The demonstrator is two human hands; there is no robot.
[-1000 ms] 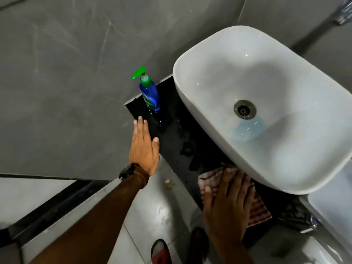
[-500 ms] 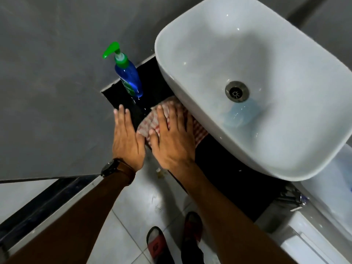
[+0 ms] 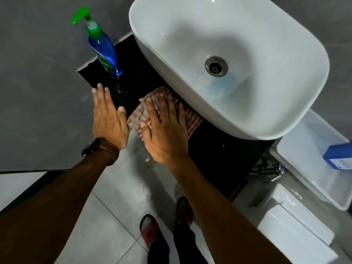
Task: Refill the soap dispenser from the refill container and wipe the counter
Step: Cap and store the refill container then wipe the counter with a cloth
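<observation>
A blue soap dispenser (image 3: pixel 104 50) with a green pump stands at the back left of the black counter (image 3: pixel 219 149). Small water drops lie on the counter just in front of it. My right hand (image 3: pixel 165 130) presses flat, fingers straight, on a red-and-white checked cloth (image 3: pixel 190 119) on the counter under the sink's rim. My left hand (image 3: pixel 108 119) lies flat with straight fingers at the counter's left edge, a watch on its wrist, beside the cloth and not holding anything. A blue refill container (image 3: pixel 339 157) sits at the far right edge of the view.
A white basin (image 3: pixel 171 54) with a metal drain overhangs the counter. A grey wall is to the left. A white toilet tank (image 3: pixel 308 161) and a metal hose fitting lie to the right. My feet in red slippers stand on the tiled floor below.
My right hand slid the cloth from the counter's near right end to the left, toward the dispenser, then a little back right. My left hand stayed at the counter's edge.
</observation>
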